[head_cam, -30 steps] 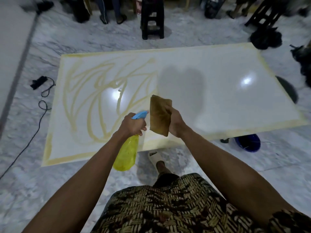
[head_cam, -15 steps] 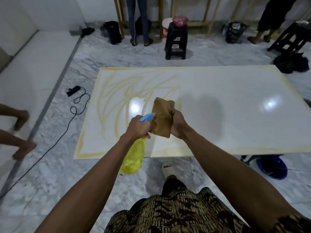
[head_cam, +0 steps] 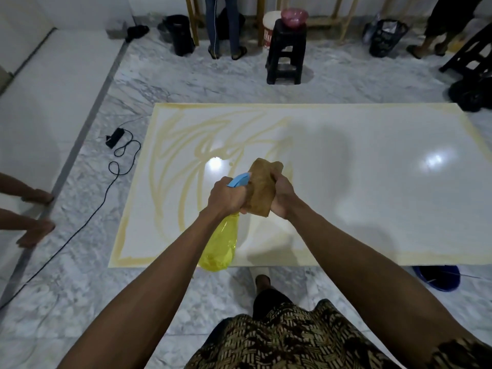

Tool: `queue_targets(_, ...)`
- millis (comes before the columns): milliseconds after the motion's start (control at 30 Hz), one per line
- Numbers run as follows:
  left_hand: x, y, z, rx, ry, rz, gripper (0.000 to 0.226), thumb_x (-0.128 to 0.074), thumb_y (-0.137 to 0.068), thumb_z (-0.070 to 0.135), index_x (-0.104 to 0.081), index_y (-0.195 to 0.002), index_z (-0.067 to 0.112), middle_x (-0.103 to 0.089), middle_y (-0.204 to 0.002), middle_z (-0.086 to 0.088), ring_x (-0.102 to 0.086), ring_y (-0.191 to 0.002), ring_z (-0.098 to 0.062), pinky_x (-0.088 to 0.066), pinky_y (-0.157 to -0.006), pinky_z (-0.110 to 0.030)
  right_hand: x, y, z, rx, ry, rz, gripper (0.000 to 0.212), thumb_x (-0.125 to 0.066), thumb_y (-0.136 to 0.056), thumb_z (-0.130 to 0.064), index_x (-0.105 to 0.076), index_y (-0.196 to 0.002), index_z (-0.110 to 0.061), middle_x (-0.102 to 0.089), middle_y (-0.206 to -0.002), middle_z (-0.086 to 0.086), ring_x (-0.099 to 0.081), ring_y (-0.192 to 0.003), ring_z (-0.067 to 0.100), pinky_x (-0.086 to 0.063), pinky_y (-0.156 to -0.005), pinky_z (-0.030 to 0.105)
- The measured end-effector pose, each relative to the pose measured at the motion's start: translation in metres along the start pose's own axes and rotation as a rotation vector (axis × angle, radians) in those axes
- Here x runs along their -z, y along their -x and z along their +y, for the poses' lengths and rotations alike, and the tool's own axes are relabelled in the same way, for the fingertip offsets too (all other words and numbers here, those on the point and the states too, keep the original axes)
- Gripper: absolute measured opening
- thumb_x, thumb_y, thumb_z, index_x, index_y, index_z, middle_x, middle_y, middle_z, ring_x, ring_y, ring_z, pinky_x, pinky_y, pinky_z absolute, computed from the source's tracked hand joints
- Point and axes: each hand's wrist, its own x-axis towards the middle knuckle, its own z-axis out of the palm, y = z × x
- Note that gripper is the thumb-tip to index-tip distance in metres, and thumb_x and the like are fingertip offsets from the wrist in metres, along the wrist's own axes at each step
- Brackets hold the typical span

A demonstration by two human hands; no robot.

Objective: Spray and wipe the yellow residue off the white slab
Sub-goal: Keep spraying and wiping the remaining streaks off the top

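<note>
A large white slab (head_cam: pixel 372 198) lies low over the marble floor in front of me. Curved streaks of yellow residue (head_cam: pixel 173 161) cover its left part, and a yellow band runs round its edges. My left hand (head_cam: pixel 227 199) grips the neck of a yellow spray bottle (head_cam: pixel 221 249) with a blue nozzle (head_cam: pixel 239 180); the nozzle points at the cloth. My right hand (head_cam: pixel 282 198) grips a brown cloth (head_cam: pixel 262 189), held upright just above the slab's near edge. Both hands are close together, and the cloth touches my left fingers.
A black stool (head_cam: pixel 286 53) with a pink bowl stands beyond the slab. A blue basin (head_cam: pixel 439 279) sits under the slab's near right edge. A black cable and plug (head_cam: pixel 114 139) trail on the floor at left. Other people's feet (head_cam: pixel 34 230) are at left and at the back.
The view has tilted up, so the slab sits lower in frame. My hands have come together; the nozzle now meets the cloth, which has crumpled in my right hand.
</note>
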Motion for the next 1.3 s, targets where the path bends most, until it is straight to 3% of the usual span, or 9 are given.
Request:
queue_targets(200, -0.018, -0.065, 0.040, 0.029, 0.069, -0.092, 0.059, -0.053, -0.066, 0.023, -0.075, -0.121, 0.016, -0.075, -0.074, -0.007, -0.079, -0.074, -0.033, -0.067, -0.073, -0.044, 0.062, -0.067, -0.052, -0.021, 0.326, 0.190, 0.046, -0.033, -0.105, -0.047, -0.056, -0.119, -0.010, -0.067, -0.111, 0.007, -0.066, -0.090, 0.019, -0.056, -0.071, 0.035)
queue_targets(333, -0.030, -0.123, 0.067, 0.053, 0.075, -0.116, 0.061, -0.054, -0.067, 0.022, -0.075, -0.124, 0.020, -0.073, -0.073, -0.006, -0.079, -0.078, -0.036, -0.067, -0.069, -0.044, 0.096, -0.142, -0.130, 0.263, 0.750, 0.471, 0.050, -0.036, -0.100, -0.048, -0.056, -0.125, -0.010, -0.062, -0.110, 0.012, -0.058, -0.092, 0.023, -0.044, -0.077, 0.031)
queue_targets(433, -0.038, -0.171, 0.081, 0.051, 0.094, -0.108, 0.063, -0.053, -0.068, 0.021, -0.072, -0.128, 0.016, -0.073, -0.077, -0.008, -0.079, -0.080, -0.034, -0.063, -0.058, -0.035, 0.121, -0.214, -0.183, 0.454, 1.047, 0.461, 0.041, -0.036, -0.104, -0.034, -0.048, -0.135, -0.011, -0.063, -0.120, 0.019, -0.061, -0.105, 0.035, -0.039, -0.078, 0.033)
queue_targets(500, -0.045, -0.207, 0.084, 0.044, 0.078, -0.105, 0.065, -0.053, -0.066, 0.024, -0.071, -0.128, 0.012, -0.073, -0.075, -0.006, -0.079, -0.077, -0.033, -0.066, -0.065, -0.043, 0.140, -0.282, -0.212, 0.484, 1.205, 0.479, 0.047, -0.034, -0.102, -0.033, -0.041, -0.145, -0.015, -0.059, -0.130, 0.018, -0.057, -0.115, 0.037, -0.041, -0.088, 0.039)
queue_targets(633, -0.055, -0.254, 0.079, 0.021, 0.059, -0.096, 0.067, -0.053, -0.067, 0.027, -0.067, -0.131, 0.016, -0.072, -0.073, -0.001, -0.079, -0.072, -0.030, -0.066, -0.074, -0.052, 0.158, -0.380, -0.220, 0.231, 1.690, 0.382, 0.070, -0.028, -0.098, -0.052, -0.016, -0.156, -0.016, -0.017, -0.161, 0.016, -0.019, -0.147, 0.038, -0.020, -0.116, 0.059)
queue_targets(733, -0.060, -0.269, 0.067, 0.033, 0.036, -0.098, 0.066, -0.052, -0.069, 0.026, -0.066, -0.133, 0.016, -0.072, -0.072, -0.002, -0.079, -0.070, -0.029, -0.066, -0.072, -0.052, 0.182, -0.419, -0.170, 0.224, 1.895, 0.298, 0.074, -0.013, -0.092, -0.070, -0.002, -0.157, -0.036, 0.006, -0.165, 0.014, 0.007, -0.151, 0.041, 0.001, -0.117, 0.064)
queue_targets(967, -0.052, -0.218, 0.035, 0.036, -0.057, -0.146, 0.062, -0.052, -0.069, 0.025, -0.072, -0.127, 0.014, -0.076, -0.073, -0.004, -0.077, -0.064, -0.028, -0.066, -0.070, -0.053, 0.177, -0.324, -0.071, 0.374, 1.784, 0.358, 0.064, -0.012, -0.101, -0.057, -0.025, -0.152, -0.022, -0.033, -0.157, 0.019, -0.031, -0.143, 0.047, -0.021, -0.111, 0.071)
queue_targets(1167, -0.043, -0.133, -0.002, 0.059, -0.040, -0.208, 0.057, -0.052, -0.069, 0.027, -0.077, -0.119, 0.016, -0.072, -0.062, 0.002, -0.079, -0.075, -0.033, -0.066, -0.078, -0.055, 0.163, -0.160, 0.050, 0.287, 1.766, 0.199, 0.067, -0.030, -0.096, -0.049, -0.009, -0.156, -0.029, -0.016, -0.163, 0.015, -0.011, -0.150, 0.042, -0.012, -0.118, 0.065)
queue_targets(1300, -0.040, -0.070, -0.028, 0.069, -0.070, -0.258, 0.062, -0.053, -0.066, 0.026, -0.075, -0.122, 0.011, -0.072, -0.070, -0.004, -0.080, -0.079, -0.035, -0.066, -0.078, -0.052, 0.143, -0.063, 0.123, 0.092, 1.852, 0.139, 0.077, 0.002, -0.081, -0.063, 0.009, -0.150, -0.031, 0.008, -0.165, 0.009, 0.009, -0.151, 0.038, 0.008, -0.118, 0.057)
